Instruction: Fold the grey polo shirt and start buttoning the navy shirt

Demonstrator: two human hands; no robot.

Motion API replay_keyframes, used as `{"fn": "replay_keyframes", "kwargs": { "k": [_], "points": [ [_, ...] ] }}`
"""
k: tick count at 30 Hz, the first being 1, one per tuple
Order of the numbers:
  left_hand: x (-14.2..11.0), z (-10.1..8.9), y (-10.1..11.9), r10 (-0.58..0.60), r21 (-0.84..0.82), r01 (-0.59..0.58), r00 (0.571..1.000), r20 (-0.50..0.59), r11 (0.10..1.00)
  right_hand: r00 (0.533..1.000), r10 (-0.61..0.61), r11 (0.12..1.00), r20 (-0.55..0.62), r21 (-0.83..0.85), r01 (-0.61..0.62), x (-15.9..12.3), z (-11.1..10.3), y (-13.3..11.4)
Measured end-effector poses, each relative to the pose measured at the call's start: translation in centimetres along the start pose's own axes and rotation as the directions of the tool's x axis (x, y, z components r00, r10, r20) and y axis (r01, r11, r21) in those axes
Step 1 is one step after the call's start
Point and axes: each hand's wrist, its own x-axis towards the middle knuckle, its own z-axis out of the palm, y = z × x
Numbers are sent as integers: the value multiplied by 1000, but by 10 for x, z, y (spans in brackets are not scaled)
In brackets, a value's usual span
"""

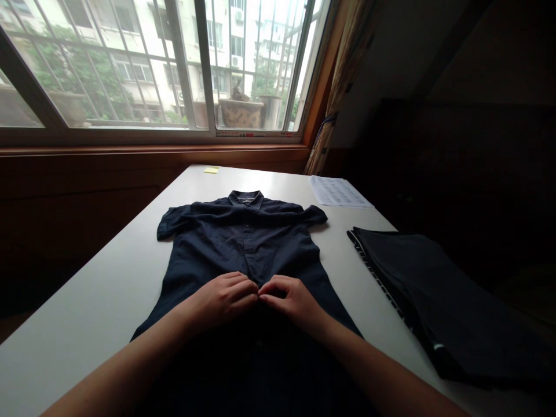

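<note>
A dark navy short-sleeved shirt (208,243) lies spread front side up, its collar toward the window and its sleeves out to the sides. Both hands meet at its front placket, around the middle of the shirt. My left hand (232,295) is closed, with its fingers pinching the cloth at the button line. Close against it, my right hand (289,295) pinches the same placket edge between thumb and forefinger. Any button between the fingertips is hidden. Above the hands, part of the placket looks fastened. The lower part of the shirt is very dark.
The white table (108,272) carries a stack of dark folded clothes (417,260) at the right. Printed paper sheets (341,192) lie at the far right corner, and a yellow sticky note (211,170) near the far edge. Beyond stands a barred window (208,69) with a tied curtain (334,98).
</note>
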Motion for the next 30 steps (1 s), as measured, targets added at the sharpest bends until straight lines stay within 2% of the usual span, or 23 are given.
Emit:
{"fn": "replay_keyframes", "kwargs": {
  "k": [6,19,24,30],
  "points": [
    [2,-5,1,37,79,-35,999,-25,996,1000,-2,1000,13,5,2,0,-2,-2],
    [3,-10,1,53,100,-42,993,-109,994,1000,-20,1000,-17,23,21,-2,-3,-4],
    [1,-8,0,45,100,-35,995,-94,994,998,-67,998,-2,9,67,-3,-3,-1],
    [-2,-5,-1,23,116,-9,992,-124,993,997,-80,996,-6,-28,80,-5,-1,0]
  ]
}}
